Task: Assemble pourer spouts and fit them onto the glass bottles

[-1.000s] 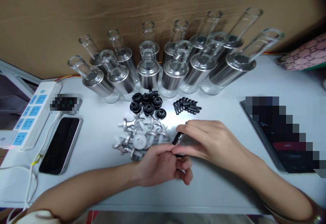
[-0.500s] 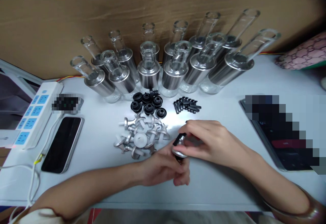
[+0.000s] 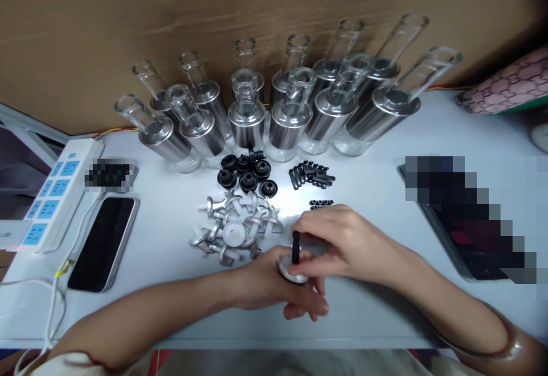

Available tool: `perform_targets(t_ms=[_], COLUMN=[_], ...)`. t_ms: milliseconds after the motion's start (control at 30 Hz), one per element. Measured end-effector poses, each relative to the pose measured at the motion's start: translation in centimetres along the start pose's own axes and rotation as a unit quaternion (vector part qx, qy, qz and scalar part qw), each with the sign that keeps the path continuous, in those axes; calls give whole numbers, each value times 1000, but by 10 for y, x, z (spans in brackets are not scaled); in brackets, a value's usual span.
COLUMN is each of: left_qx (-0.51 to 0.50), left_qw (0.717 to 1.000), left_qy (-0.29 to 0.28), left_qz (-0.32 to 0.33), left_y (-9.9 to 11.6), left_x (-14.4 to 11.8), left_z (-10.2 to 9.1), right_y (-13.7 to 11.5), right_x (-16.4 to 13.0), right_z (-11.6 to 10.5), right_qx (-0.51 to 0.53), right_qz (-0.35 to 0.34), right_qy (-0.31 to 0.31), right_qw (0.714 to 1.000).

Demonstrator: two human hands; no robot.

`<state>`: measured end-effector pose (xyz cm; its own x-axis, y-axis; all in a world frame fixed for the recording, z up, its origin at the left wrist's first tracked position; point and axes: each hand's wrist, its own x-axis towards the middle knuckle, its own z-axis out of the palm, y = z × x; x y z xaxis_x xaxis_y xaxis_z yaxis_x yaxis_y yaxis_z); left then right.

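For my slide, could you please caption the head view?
Left hand holds a metal cap; right hand stands a black peg on it.

1. The left hand (image 3: 274,282) covers most of the round silver metal cap (image 3: 291,273).
2. Pixel blur masks the dark flat device (image 3: 466,216) and the small black object (image 3: 109,174).
3. Both forearms run off the bottom edge.

White table (image 3: 377,193) bears glass bottles (image 3: 246,116), black grommets (image 3: 246,173), phone (image 3: 103,242).
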<state>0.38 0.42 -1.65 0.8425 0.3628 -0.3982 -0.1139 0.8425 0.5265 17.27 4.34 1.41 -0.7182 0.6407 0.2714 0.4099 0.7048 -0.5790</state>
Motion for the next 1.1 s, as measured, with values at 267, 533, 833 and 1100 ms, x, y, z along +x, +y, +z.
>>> perform_targets(t_ms=[267,533,833,1100], left_qx=[71,9,15,98], left_qw=[997,999,1000,995], left_qy=[-27,-35,-16,-16], left_qz=[-2,0,0,4], left_y=[1,1,-3,0], left_x=[-4,-1,-1,-4], left_z=[-3,-3,-5,-4], right_y=[-4,-1,-1,0], right_x=[3,0,-2,-2], right_z=[2,9,13,9], right_qx=[-121,-239,-241,-137], right_qz=[-58,-91,-100,-49], right_qy=[20,35,20,51], right_qw=[991,966,965,988])
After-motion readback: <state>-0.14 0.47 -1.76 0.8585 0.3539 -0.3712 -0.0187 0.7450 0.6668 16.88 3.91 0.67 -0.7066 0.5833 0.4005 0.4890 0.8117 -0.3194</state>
